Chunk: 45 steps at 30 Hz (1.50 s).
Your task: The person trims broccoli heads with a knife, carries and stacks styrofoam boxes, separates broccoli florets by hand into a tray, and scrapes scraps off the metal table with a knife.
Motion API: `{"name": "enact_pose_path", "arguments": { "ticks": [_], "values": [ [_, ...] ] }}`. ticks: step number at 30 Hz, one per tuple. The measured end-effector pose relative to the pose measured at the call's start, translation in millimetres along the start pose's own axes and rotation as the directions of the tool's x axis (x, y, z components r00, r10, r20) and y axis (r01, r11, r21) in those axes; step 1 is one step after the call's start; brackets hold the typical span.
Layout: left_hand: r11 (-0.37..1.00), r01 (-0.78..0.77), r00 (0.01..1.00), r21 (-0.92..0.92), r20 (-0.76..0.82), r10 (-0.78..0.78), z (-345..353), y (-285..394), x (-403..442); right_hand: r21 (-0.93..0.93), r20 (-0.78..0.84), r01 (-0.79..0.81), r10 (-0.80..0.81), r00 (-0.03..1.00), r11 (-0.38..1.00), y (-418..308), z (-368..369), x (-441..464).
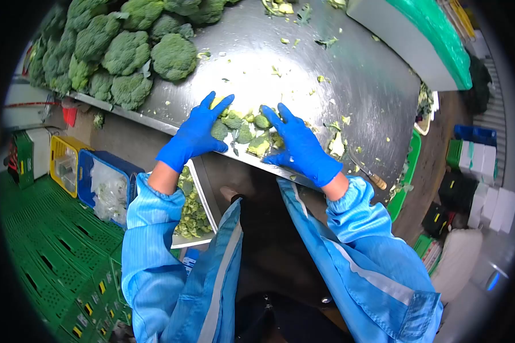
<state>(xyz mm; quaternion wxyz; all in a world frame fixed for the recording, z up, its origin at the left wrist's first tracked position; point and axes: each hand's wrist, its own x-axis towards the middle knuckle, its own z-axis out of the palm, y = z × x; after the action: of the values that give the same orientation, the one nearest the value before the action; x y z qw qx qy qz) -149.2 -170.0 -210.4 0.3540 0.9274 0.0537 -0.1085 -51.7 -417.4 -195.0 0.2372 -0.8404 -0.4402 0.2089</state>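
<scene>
Small broccoli florets (244, 134) lie in a loose group at the near edge of the metal table (377, 86). On their left side, my left hand (196, 132), in a blue glove, has its fingers spread and touches the outer pieces. My right hand (301, 143), also gloved in blue, borders the group on the right, fingers apart. Neither hand is closed round a piece. To the right of my right hand lie a pale broccoli stem (337, 145) and a knife with a wooden handle (377, 180).
Whole broccoli heads (126, 52) are piled at the table's back left. Below the near edge stands a white crate (210, 212) of cut pieces. Green crates (57, 246), a yellow crate (55, 166) and a blue crate (86, 177) stand left. A white box (409, 43) is at upper right.
</scene>
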Motion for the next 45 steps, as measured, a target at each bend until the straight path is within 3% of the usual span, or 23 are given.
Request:
{"name": "enact_pose_path", "arguments": {
  "ticks": [1,3,5,6,10,15,18,21,23,25,27,29,31,33,34,35,39,41,42,43,45],
  "values": [
    [0.999,0.038,0.998,0.032,0.043,-0.039,-0.8,4.7,-1.4,-0.021,0.079,-0.105,0.106,0.991,0.994,-2.4,-1.8,-4.7],
    [0.994,0.050,0.998,0.101,0.030,-0.053,6.8,3.8,2.1,0.017,0.067,-0.089,0.088,0.994,0.996,-2.4,5.4,-7.3],
    [0.995,0.054,0.998,0.088,0.013,-0.055,15.1,2.8,6.9,0.197,0.079,-0.116,0.102,0.992,0.973,-7.0,13.3,-2.3],
    [1.000,-0.002,0.998,0.005,-0.063,0.003,27.2,-7.7,10.9,0.185,0.032,-0.071,0.066,0.997,0.980,-6.8,18.2,2.4],
    [0.997,0.063,0.998,-0.039,-0.029,-0.064,30.8,-7.2,22.5,0.125,0.033,-0.098,0.095,0.995,0.987,-0.8,23.7,16.0],
    [0.993,-0.007,0.998,-0.115,-0.062,0.000,36.3,-0.6,28.9,0.181,0.057,-0.101,0.093,0.994,0.978,5.5,14.0,21.9],
    [0.902,0.004,0.999,-0.432,0.035,0.012,25.9,10.8,33.7,0.454,0.042,-0.019,0.000,0.999,0.891,26.3,9.5,15.2],
    [0.850,-0.001,0.997,-0.527,0.067,0.043,24.1,21.3,45.1,0.563,-0.042,0.066,-0.052,0.998,0.824,43.7,6.4,13.2],
    [0.844,-0.011,0.996,-0.537,0.070,0.058,23.9,19.2,55.5,0.525,-0.065,0.085,-0.059,0.996,0.847,45.8,-1.2,12.2],
    [0.740,0.023,0.987,-0.672,0.135,0.092,23.7,16.0,63.0,0.786,0.040,-0.070,0.063,0.997,0.615,44.7,-7.6,11.7],
    [0.714,0.078,0.985,-0.696,0.166,0.054,18.2,18.7,62.5,0.762,0.042,-0.066,0.053,0.998,0.644,40.4,-16.5,12.0],
    [0.539,0.038,0.985,-0.841,0.122,0.122,5.4,25.4,54.7,0.760,0.030,-0.052,0.045,0.999,0.648,26.2,-29.6,13.8],
    [0.498,0.013,0.989,-0.867,0.083,0.119,-12.1,32.2,36.8,0.813,0.068,-0.085,0.050,0.996,0.575,9.7,-32.0,15.8],
    [0.517,-0.113,0.992,-0.849,-0.063,0.113,-21.1,28.3,10.7,0.692,-0.009,0.036,-0.041,0.999,0.721,-9.3,-28.0,21.2],
    [0.438,-0.091,0.995,-0.894,-0.068,0.069,-26.9,29.8,-7.5,0.874,0.082,-0.076,0.008,0.997,0.480,-31.7,-26.8,22.6],
    [0.460,-0.090,0.996,-0.883,-0.090,0.023,-31.3,28.6,-25.1,0.762,-0.001,0.064,-0.098,0.995,0.644,-36.0,-16.5,25.9],
    [0.546,-0.075,0.972,-0.835,-0.183,-0.146,-25.0,-6.0,-115.6,0.843,0.161,-0.014,-0.227,0.961,0.538,-89.8,28.6,26.5],
    [0.418,-0.056,0.946,-0.907,-0.182,-0.268,-17.4,-12.5,-164.1,0.843,0.235,-0.035,-0.308,0.922,0.537,-117.3,57.1,26.1],
    [0.378,-0.018,0.925,-0.926,-0.158,-0.344,-8.6,-20.1,-191.0,0.811,0.184,0.077,-0.377,0.908,0.580,-129.8,78.3,25.0],
    [0.316,-0.030,0.897,-0.948,-0.165,-0.410,-0.6,-24.4,-217.9,0.834,0.240,0.003,-0.368,0.898,0.552,-143.8,99.7,19.9],
    [0.161,-0.015,0.839,-0.987,-0.100,-0.535,18.7,-37.8,-272.7,0.850,0.238,0.025,-0.427,0.872,0.527,-166.7,153.2,9.8]
  ]
}}
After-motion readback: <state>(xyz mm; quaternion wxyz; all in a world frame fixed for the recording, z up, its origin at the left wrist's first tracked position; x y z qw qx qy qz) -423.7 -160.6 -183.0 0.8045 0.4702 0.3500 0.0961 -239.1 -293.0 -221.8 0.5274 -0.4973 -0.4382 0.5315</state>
